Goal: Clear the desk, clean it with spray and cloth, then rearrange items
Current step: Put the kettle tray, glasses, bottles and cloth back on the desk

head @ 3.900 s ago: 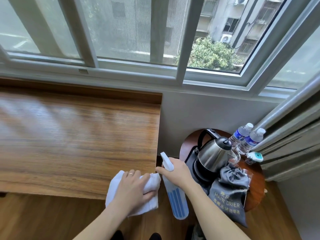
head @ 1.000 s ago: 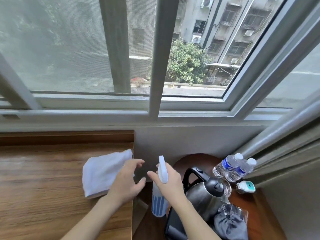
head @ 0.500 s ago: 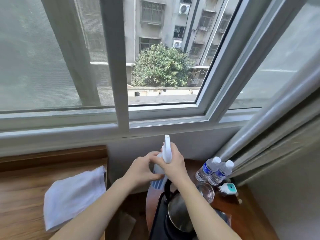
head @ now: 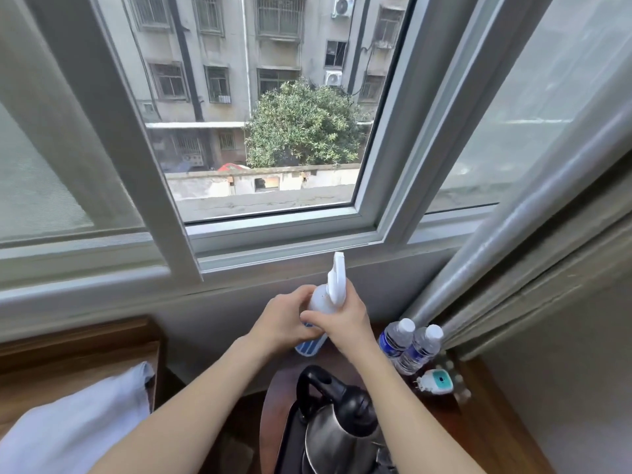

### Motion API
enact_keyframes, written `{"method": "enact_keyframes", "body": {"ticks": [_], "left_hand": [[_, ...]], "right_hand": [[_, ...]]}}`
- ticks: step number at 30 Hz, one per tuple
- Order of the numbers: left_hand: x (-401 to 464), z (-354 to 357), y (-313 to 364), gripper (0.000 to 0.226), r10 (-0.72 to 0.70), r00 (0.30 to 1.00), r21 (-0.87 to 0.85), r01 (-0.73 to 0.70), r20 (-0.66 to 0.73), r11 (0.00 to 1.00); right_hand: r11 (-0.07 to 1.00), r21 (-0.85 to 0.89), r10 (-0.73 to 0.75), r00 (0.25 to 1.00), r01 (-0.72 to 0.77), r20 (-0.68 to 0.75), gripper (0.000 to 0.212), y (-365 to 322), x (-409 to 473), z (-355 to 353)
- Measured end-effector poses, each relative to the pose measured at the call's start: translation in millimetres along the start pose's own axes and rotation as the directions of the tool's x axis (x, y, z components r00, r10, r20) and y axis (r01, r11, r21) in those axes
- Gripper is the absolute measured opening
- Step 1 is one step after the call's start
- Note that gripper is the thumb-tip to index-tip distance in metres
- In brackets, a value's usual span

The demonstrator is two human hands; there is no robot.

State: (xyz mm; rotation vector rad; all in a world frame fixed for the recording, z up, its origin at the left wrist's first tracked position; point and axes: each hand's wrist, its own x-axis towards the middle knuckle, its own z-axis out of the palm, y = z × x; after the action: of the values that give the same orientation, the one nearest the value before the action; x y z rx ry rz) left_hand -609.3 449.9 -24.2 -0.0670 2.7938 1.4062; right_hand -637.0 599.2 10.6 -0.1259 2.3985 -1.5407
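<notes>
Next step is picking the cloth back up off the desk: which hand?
Left, probably. The cloth lies on the desk on that side; the left hand only steadies the spray bottle, which the right hand also grips.

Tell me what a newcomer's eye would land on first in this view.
First, the two hands meeting mid-frame: the left hand and right hand both grip a white spray bottle held up below the window sill. Next, the black-handled steel kettle on the round side table at bottom right, with two water bottles behind it. At bottom left, a white cloth lies on the wooden desk.
</notes>
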Motion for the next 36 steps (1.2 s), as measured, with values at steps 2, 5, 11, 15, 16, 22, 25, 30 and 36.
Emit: {"method": "enact_keyframes", "body": {"ticks": [2,5,11,15,16,22,25,30,36], "left_hand": [[9.9,14.4,-6.3,0.065,-0.041,0.999,-0.005,0.041,0.014,0.999],[21.1,36.8,-17.6,0.066,-0.059,0.997,0.006,0.059,0.050,0.998],[39.7,79.9,-44.4,0.064,-0.094,0.985,0.058,0.086,0.143,0.995],[47.3,99.9,-58.1,0.058,-0.108,0.976,0.136,0.083,0.190,0.987],[47.4,103.5,-59.9,0.056,-0.112,0.974,0.145,0.085,0.195,0.986],[46.0,111.8,-66.7,0.054,-0.159,0.967,0.153,0.129,0.200,0.980],[43.6,110.1,-65.3,0.055,-0.171,0.965,0.148,0.142,0.201,0.979],[37.5,107.0,-61.8,0.067,-0.207,0.949,0.125,0.182,0.236,0.975],[22.2,63.1,-51.0,0.086,-0.242,0.955,0.201,0.206,0.173,0.958]], "right_hand": [[0.999,-0.031,0.026,1.000,-0.027,-0.006,0.067,19.1,4.9,-5.3],[0.994,-0.083,0.064,0.998,-0.066,-0.025,0.058,48.7,13.0,-11.6],[0.985,-0.110,0.133,0.991,-0.136,-0.034,0.054,108.2,33.4,-13.4],[0.979,-0.111,0.166,0.986,-0.168,-0.029,0.055,134.4,39.9,-6.8],[0.978,-0.112,0.176,0.984,-0.178,-0.030,0.056,139.1,40.3,-5.0],[0.972,-0.109,0.207,0.978,-0.207,-0.013,0.061,150.8,41.0,1.2],[0.968,-0.125,0.221,0.975,-0.219,0.002,0.063,150.4,39.4,3.3],[0.951,-0.147,0.282,0.958,-0.271,0.059,0.070,140.6,32.3,-7.0],[0.937,-0.238,0.281,0.956,-0.255,0.084,0.095,106.1,22.4,-16.1]]}}
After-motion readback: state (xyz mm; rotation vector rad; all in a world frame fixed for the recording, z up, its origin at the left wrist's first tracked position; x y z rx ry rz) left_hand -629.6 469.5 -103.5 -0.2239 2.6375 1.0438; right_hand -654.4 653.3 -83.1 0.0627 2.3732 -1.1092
